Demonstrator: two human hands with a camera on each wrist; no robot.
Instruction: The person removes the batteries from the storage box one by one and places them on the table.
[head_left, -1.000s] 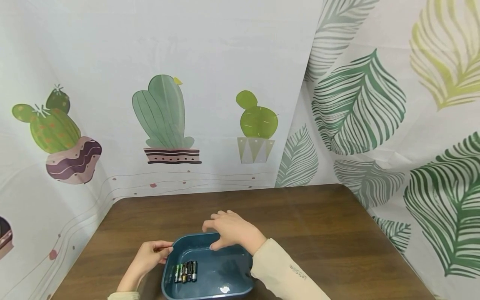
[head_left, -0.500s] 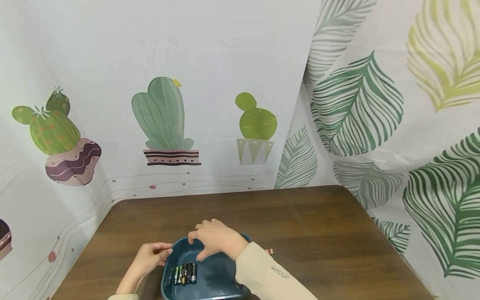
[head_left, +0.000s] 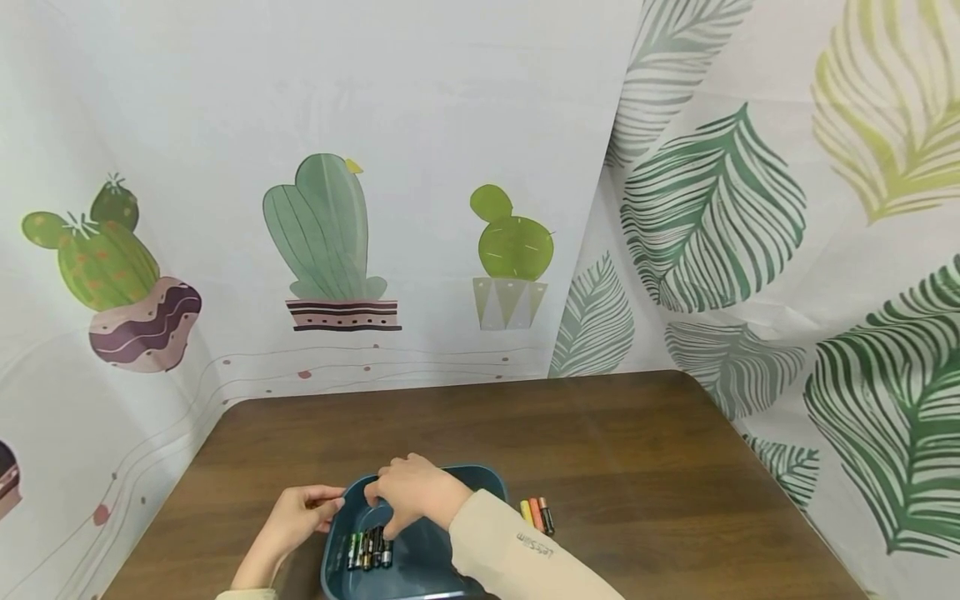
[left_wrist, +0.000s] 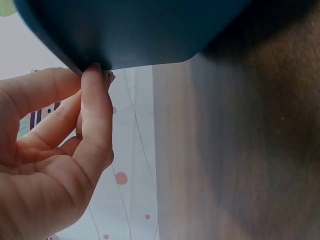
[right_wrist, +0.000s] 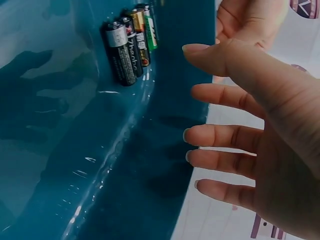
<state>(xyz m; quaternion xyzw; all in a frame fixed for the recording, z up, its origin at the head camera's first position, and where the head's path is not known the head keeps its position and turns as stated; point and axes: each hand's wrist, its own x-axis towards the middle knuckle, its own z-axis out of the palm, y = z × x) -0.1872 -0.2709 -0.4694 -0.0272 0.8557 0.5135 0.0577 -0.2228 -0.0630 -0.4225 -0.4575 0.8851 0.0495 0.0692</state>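
Note:
A dark blue plastic tray [head_left: 431, 560] lies on the table. My left hand [head_left: 296, 517] pinches its far left rim between thumb and fingers, which the left wrist view shows close up at the tray's wall [left_wrist: 135, 37]. Inside the tray, several batteries [head_left: 367, 552] lie side by side in a row near the left wall. Above the tray's left part hovers my right hand [head_left: 412, 493], thumb and fingers spread and nothing held. In the right wrist view its fingertips [right_wrist: 197, 135] are apart from the batteries [right_wrist: 131, 47]. The right hand and sleeve hide part of the tray.
Right of the tray, three more batteries [head_left: 537, 515], yellow, orange and black with a copper end, lie on the brown wooden table [head_left: 637, 467]. Behind the table hangs a white cloth [head_left: 420, 125] printed with cacti and leaves.
My right hand has moved left and nearer, from the tray's far rim to above the batteries. The batteries right of the tray have come out from behind the sleeve. The left hand stays put.

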